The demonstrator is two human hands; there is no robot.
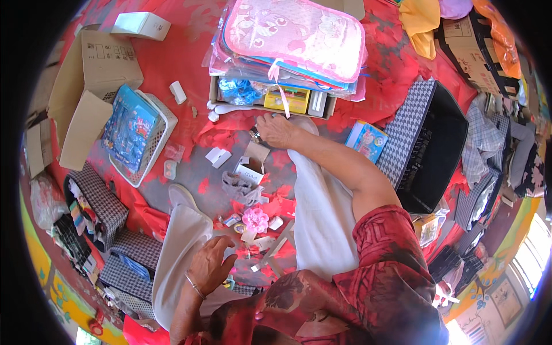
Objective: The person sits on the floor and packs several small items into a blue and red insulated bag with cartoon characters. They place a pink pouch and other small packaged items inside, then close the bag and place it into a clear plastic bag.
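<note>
My right hand (279, 131) reaches forward over my right foot, its fingers closed around a small dark object with a shiny part (256, 135), too small to name. Just beyond it stands an open carton (330, 108) holding a yellow box (287, 100) and blue material (238, 91) in clear plastic. Pink printed pouches (296, 37) are stacked on that carton, a ribbon hanging from them. My left hand (211, 261) hovers by my left knee, empty, with thumb and fingers apart. Between my legs lie a small open white box (250, 171), a grey cloth (242, 190) and a pink flower (255, 220).
A white basket (167, 141) with a blue package (131, 127) stands at left beside an open cardboard box (109, 57). At right are a black-lined houndstooth bin (434, 149) and a colourful flat box (367, 141). Torn red sheeting (190, 40) covers much of the floor.
</note>
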